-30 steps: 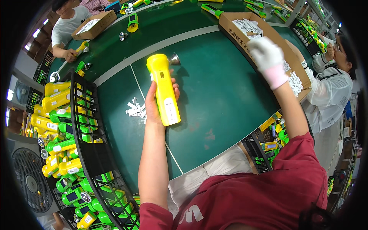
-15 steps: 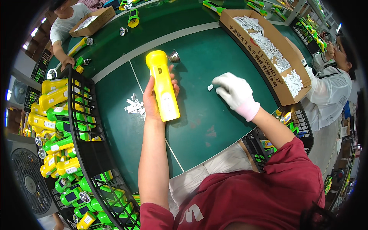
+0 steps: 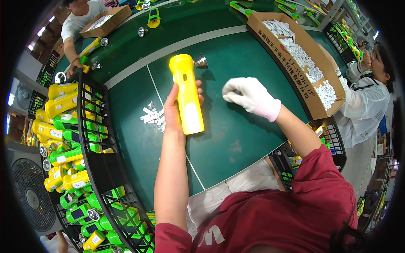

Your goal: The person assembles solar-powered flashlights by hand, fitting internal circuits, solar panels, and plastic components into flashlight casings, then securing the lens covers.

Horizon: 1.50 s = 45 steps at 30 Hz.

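My bare left hand (image 3: 173, 110) is wrapped round a yellow flashlight body (image 3: 188, 95), held tilted slightly above the green table. A shiny reflector cup (image 3: 201, 61) sits off to the right of its wide head. The body has a small dark slot and a pale label patch. My right hand (image 3: 249, 98), in a white glove with a pink cuff, hovers to the right of the flashlight with its fingers pinched together. Whatever is between those fingertips is hidden. Left of the flashlight, several small white plastic pieces (image 3: 152, 116) lie in a loose pile.
A black crate (image 3: 95, 168) full of green and yellow flashlights stands along the left. At the right, a cardboard box (image 3: 291, 67) holds many white pieces. One co-worker (image 3: 84, 21) works at the far left, another (image 3: 367, 101) sits at the right. A fan (image 3: 31, 196) stands lower left.
The gloved right hand has moved left toward the flashlight, and its fingers have drawn together. The small white piece by its fingertips no longer shows. The left hand still grips the flashlight.
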{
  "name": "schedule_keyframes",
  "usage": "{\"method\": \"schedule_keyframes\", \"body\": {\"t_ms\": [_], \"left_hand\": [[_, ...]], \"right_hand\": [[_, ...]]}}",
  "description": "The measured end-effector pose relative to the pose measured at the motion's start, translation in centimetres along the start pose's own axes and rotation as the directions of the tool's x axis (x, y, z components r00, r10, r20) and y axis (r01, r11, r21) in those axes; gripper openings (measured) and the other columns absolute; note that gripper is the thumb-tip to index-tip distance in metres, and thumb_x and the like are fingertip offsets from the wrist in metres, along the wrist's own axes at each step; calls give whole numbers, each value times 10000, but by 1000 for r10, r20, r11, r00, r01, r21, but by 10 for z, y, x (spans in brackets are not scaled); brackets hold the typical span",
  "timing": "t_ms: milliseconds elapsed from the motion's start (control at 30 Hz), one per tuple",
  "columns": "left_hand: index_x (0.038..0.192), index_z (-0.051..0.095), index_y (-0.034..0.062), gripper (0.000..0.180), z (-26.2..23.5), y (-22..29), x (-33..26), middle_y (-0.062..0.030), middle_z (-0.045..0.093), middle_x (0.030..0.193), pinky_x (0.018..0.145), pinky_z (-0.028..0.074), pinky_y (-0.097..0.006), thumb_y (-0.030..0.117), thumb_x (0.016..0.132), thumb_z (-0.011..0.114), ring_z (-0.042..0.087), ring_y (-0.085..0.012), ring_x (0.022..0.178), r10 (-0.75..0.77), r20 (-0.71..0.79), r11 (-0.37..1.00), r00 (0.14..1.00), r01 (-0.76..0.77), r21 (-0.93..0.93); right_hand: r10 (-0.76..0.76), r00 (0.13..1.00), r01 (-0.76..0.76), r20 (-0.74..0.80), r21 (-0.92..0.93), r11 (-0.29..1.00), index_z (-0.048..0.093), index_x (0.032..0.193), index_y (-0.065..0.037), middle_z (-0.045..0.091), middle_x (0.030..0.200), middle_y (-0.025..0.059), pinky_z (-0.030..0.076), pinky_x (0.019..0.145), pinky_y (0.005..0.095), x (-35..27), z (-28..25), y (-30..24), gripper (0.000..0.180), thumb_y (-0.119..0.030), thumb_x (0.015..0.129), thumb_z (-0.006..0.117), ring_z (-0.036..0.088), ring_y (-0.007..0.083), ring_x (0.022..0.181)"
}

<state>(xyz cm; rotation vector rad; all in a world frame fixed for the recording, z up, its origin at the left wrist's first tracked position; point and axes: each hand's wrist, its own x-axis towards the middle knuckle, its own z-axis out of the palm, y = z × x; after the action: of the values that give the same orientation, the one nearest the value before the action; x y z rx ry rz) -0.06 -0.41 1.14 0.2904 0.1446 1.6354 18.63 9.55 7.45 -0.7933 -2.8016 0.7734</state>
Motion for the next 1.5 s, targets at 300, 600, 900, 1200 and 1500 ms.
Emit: {"method": "schedule_keyframes", "body": {"t_ms": [300,600,900,1200,1500], "left_hand": [[1218,433,54,428,-6,-10,-3,-175,566,1057,821,490,-382,365,926,409,576,-283,939,-36,-30,978,999,41,204],[1240,404,80,377,3,-12,-3,-142,576,1035,774,498,-356,285,926,439,591,-240,900,-46,-48,971,998,56,231],[1211,430,56,421,2,-14,-4,-166,568,1043,802,495,-380,367,928,408,581,-279,916,-37,-61,977,997,49,209],[1250,383,68,396,6,-14,-4,-121,565,1025,809,493,-336,272,919,455,587,-219,911,-45,-74,966,996,63,251],[1245,364,84,377,16,-17,-9,-143,564,1000,748,514,-345,286,930,418,596,-240,868,-43,-64,897,997,67,438]], "right_hand": [[143,985,27,-101,896,444,639,943,22,640,842,63,467,738,221,35,10,-37,227,-152,796,633,593,105,795],[173,971,34,-164,814,579,617,912,36,602,783,48,445,609,222,38,7,-38,197,-127,803,623,548,97,662],[184,968,30,-173,801,598,663,882,30,650,819,101,499,716,242,37,4,-40,240,-161,737,673,622,133,755],[267,920,-11,-286,664,748,503,1141,42,614,998,130,482,819,282,46,19,-32,518,-176,719,709,605,183,906],[88,993,22,-78,861,509,477,1168,40,586,1072,134,440,890,287,40,12,-29,462,-117,775,662,570,177,992]]}}
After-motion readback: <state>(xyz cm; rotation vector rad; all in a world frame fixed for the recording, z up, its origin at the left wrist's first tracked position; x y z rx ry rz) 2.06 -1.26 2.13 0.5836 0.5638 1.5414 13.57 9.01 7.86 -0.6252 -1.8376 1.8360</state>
